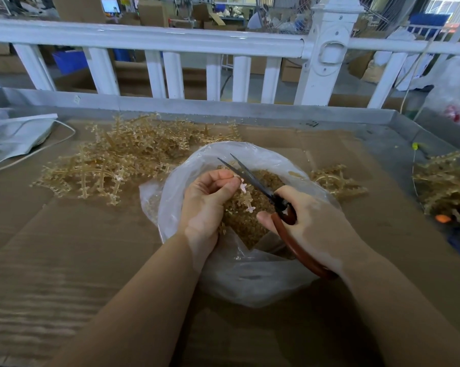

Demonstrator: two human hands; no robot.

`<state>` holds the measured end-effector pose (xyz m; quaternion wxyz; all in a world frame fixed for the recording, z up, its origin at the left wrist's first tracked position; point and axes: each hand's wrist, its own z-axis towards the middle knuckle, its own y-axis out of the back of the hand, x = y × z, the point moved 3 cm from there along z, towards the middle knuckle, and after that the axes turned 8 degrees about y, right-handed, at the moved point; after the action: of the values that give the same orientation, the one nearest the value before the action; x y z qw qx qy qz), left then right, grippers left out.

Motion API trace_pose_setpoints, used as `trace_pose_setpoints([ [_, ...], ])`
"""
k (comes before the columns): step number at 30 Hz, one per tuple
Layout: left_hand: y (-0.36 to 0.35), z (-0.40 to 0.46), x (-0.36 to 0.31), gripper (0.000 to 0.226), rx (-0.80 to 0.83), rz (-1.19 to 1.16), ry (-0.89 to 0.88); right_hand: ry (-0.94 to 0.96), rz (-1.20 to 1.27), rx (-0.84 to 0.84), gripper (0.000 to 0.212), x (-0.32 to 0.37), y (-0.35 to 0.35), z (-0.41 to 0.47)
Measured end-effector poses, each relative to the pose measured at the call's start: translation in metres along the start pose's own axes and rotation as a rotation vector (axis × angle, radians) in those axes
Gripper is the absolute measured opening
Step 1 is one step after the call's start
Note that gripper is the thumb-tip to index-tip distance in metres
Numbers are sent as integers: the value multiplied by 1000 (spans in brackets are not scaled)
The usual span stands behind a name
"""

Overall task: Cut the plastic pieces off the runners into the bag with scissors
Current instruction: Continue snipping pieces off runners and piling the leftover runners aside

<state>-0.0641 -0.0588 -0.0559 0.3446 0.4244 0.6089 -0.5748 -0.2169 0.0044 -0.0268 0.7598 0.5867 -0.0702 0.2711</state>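
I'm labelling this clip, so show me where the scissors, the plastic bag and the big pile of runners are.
scissors (250, 178): head view, on the dark blades.
plastic bag (250, 282): head view, on its near wall.
pile of runners (123, 160): head view, middle of the heap.

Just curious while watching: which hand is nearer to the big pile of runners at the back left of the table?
Left. The left hand is just right of the pile of runners; the right hand, gripping scissors, lies farther right.

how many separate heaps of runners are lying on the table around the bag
3: a big heap left of the bag, a small heap just right of it, and another heap at the table's right edge, cut off by the frame, so more may be hidden.
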Motion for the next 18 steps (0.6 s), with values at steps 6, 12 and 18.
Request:
trace_pose_setpoints([
  [6,1,1,1,11,21,12,14,20,-34,-30,30,9,-7,2],
  [12,1,0,0,13,45,-4,-3,9,37,-44,31,12,-10,5],
  [18,2,0,1,12,80,-63,10,17,60,-62,32,15,-11,6],
])
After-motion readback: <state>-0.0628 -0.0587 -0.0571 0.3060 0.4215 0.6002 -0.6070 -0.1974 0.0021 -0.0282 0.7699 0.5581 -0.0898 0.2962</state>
